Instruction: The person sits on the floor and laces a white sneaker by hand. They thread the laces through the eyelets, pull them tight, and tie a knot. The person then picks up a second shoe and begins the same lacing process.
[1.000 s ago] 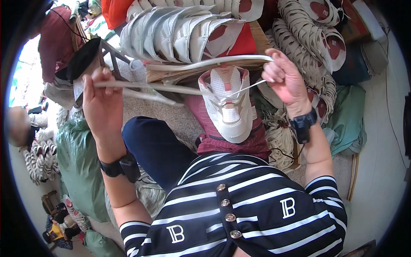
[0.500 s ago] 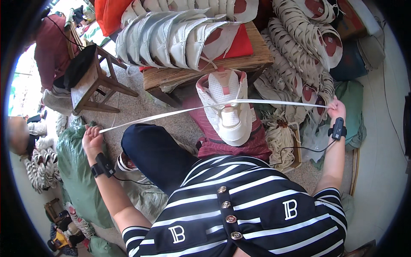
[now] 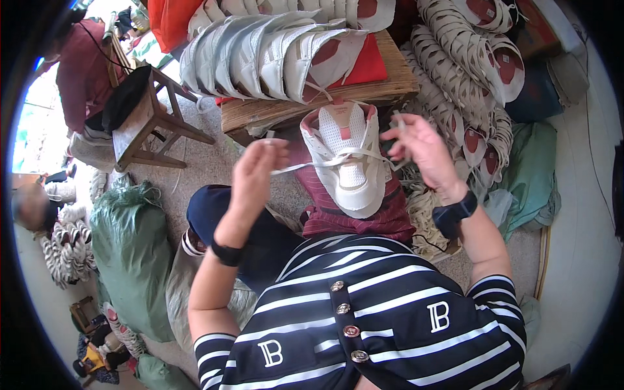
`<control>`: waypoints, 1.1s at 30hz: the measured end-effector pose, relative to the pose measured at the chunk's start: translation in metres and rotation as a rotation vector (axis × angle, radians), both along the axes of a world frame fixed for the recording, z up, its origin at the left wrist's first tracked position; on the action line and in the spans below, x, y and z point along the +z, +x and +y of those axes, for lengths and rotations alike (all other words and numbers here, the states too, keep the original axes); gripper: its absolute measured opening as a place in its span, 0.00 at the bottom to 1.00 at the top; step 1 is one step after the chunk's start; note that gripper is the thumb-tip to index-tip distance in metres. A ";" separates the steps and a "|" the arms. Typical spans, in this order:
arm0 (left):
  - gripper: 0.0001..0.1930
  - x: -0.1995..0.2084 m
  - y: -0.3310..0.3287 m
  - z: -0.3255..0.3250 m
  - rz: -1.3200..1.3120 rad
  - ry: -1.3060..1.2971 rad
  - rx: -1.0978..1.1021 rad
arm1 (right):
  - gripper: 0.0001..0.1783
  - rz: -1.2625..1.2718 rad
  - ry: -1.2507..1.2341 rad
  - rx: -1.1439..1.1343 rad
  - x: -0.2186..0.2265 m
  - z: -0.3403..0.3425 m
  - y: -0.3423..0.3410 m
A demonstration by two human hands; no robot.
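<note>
A white shoe upper [image 3: 353, 177] with a mesh tongue and pink lining rests on a maroon striped cloth [image 3: 318, 218] over my lap, toe toward me. A flat white shoelace [image 3: 344, 156] lies across its front, with the two sides meeting over the tongue's base. My left hand [image 3: 259, 174], left of the upper, is closed on one side of the lace. On the right, my right hand [image 3: 419, 146] has bent fingers around the lace's other side; its fingertips are slightly blurred.
Nested white uppers [image 3: 260, 65] lie on a wooden bench [image 3: 312, 110] ahead. More stacked uppers [image 3: 461, 71] and a box of loose laces [image 3: 426, 218] are at the right. Left are a green sack [image 3: 130, 253], a wooden stool [image 3: 153, 133] and a person in maroon [image 3: 81, 71].
Both hands have come inward from far out at the sides, toward the upper. The lace, stretched taut and straight before, now hangs slack and bent across the upper's front.
</note>
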State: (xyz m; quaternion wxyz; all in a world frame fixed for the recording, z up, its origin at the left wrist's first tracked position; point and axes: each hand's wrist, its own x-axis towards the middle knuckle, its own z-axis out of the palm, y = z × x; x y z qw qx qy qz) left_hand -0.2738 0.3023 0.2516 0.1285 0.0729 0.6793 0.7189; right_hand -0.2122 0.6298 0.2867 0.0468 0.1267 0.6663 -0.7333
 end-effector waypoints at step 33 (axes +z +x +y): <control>0.05 0.035 0.008 0.057 0.773 -0.909 -0.323 | 0.15 0.722 1.441 0.597 0.055 -0.035 -0.024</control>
